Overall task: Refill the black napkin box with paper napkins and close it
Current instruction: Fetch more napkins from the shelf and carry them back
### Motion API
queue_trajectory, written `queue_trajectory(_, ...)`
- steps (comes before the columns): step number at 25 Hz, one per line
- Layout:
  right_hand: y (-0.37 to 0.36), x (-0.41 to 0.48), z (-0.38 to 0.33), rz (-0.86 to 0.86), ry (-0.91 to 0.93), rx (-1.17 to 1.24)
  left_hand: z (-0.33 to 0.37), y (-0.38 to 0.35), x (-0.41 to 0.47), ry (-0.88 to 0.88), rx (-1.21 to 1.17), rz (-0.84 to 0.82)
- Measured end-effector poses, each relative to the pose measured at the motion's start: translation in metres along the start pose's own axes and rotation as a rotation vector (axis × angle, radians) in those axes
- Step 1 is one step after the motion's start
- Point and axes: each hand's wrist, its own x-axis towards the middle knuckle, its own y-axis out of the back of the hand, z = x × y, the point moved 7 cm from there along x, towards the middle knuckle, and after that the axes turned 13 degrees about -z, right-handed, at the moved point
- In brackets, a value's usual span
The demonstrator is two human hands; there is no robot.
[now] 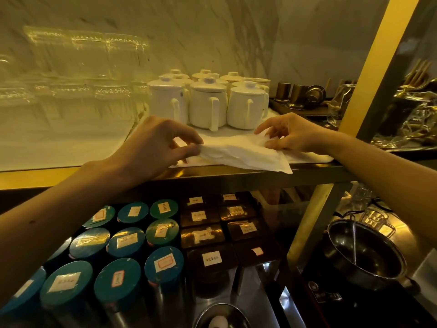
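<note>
A stack of white paper napkins (pixel 246 153) lies at the front edge of a metal shelf (pixel 236 177), one corner hanging over the edge. My left hand (pixel 158 143) pinches the stack's left end between thumb and fingers. My right hand (pixel 290 133) grips the right end, its index finger stretched out above the paper. No black napkin box shows in this view.
Several white lidded jugs (pixel 208 102) stand just behind the napkins on a white cloth. Clear glasses (pixel 71 74) fill the shelf's left side. Below are teal-lidded tins (pixel 123 242) and dark labelled boxes (pixel 203 235). A steel pot (pixel 364 254) sits lower right, metal cups (pixel 295 95) at back right.
</note>
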Motion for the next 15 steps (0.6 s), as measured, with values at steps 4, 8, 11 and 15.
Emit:
queue_trajectory(4,0.004,-0.006,-0.01,0.045,0.042,0.071,-0.009,0.006,-0.006,0.044,-0.109,0.066)
queue_trajectory(8,0.003,-0.012,-0.017,0.056,0.079,0.074,-0.012,0.007,-0.011,0.06,-0.082,0.082)
queue_trajectory(11,0.002,-0.018,-0.017,0.034,0.076,0.134,-0.012,0.008,-0.015,0.061,-0.111,0.092)
queue_trajectory(15,0.003,-0.027,-0.01,-0.043,0.023,0.246,-0.016,0.01,-0.016,0.058,-0.113,0.087)
